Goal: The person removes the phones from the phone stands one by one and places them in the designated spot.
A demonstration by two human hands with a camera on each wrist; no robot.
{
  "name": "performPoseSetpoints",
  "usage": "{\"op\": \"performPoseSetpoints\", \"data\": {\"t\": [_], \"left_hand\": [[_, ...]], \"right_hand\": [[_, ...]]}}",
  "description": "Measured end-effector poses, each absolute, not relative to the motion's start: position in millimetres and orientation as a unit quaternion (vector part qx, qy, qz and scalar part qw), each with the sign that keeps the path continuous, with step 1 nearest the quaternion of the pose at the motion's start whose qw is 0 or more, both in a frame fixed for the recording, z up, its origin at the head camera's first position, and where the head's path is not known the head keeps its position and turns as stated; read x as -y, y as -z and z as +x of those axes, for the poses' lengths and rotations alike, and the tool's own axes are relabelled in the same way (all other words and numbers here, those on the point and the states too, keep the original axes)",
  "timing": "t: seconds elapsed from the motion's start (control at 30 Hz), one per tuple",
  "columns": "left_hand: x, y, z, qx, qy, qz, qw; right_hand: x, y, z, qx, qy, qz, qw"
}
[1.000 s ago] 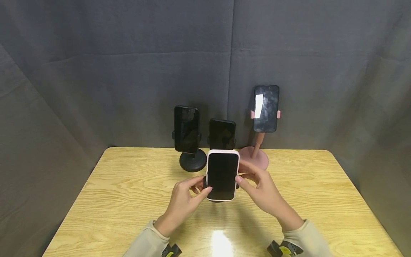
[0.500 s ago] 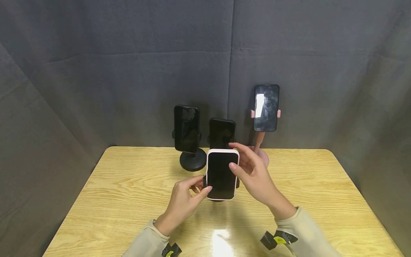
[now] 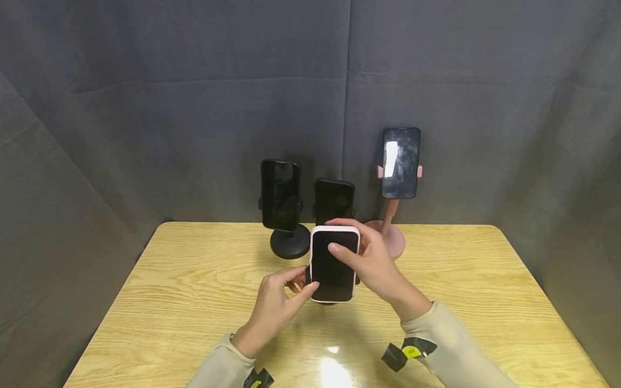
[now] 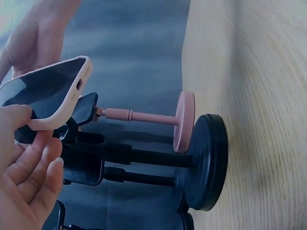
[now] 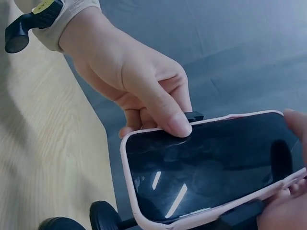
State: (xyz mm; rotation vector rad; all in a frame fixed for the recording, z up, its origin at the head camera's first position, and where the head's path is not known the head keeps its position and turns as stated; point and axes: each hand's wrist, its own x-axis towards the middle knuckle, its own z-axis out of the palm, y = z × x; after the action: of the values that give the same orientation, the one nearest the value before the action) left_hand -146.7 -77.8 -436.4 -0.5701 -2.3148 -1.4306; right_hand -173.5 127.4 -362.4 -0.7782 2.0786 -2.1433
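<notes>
A phone in a pale pink case (image 3: 335, 275) stands upright at the middle of the table, its dark screen facing me. Behind it is a black phone stand with a round base (image 4: 211, 163) and a clamp arm (image 5: 240, 215) along the phone's long edge. My left hand (image 3: 277, 304) pinches the lower left edge, thumb on the front and fingers behind. At the upper right corner my right hand (image 3: 375, 264) holds the phone, its thumb on the screen and fingers behind the case. Part of the stand is hidden behind the phone.
Farther back, a black phone on a black stand (image 3: 289, 243) is at left, and another dark phone (image 3: 335, 199) stands behind the pink-cased one. To the right a taller pink stand (image 3: 390, 215) bears a phone (image 3: 400, 161). A grey curtain (image 3: 218, 134) hangs behind the wooden table (image 3: 194, 302).
My right hand has moved up and left from the phone's right edge to its upper corner, its thumb sliding onto the screen. The left hand has stayed in place.
</notes>
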Motion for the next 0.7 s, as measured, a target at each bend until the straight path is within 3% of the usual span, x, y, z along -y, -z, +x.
{"op": "performPoseSetpoints", "data": {"t": [0.7], "left_hand": [[72.7,433.7,-142.1,0.812,0.523,-0.21,0.154]], "right_hand": [[-128.2,373.0,-181.4,-0.686,0.688,-0.233,0.045]]}}
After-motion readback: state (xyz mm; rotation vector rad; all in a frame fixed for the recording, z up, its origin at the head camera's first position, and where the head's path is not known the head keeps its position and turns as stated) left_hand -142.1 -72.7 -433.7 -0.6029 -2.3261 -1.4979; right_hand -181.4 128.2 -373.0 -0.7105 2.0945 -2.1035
